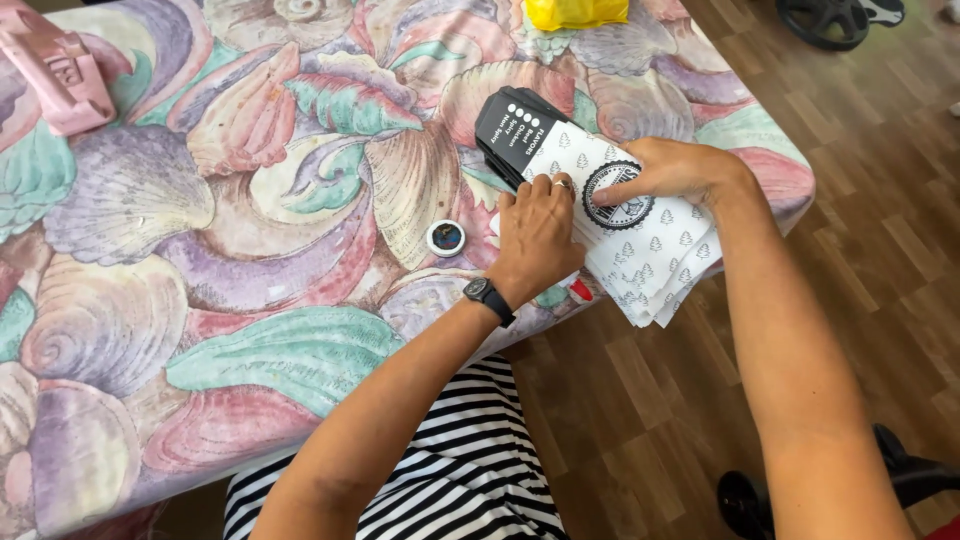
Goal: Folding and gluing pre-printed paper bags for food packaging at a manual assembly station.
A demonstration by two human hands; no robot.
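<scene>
Stack of flat white paper bags w/ small tree print, black round emblem & black top band (640, 235) lay right of frame centre, on the near right edge of the table covered in a pastel seashell-print cloth (250, 200). Long axis ran diagonal: black band end pointed to upper left, open white end hung past the table edge toward lower right, over the brown wood floor (860, 200).

Left hand (535, 235) sat on the stack's left long edge, fingers curled & pressed together, tips pinching at the edge of the top bag near the emblem; ring on one finger, black watch (488, 297) on the wrist. Right hand (675, 170) lay flat across the stack from the right, fingers close together, tips pressing down on the emblem. Both hands touched the stack; left was nearer the band end.

Small round dark-lidded tin (446, 238) sat just left of the left hand, apart. Pink plastic tool (60, 70) upper left, yellow bag (577, 12) top centre, both well apart.
</scene>
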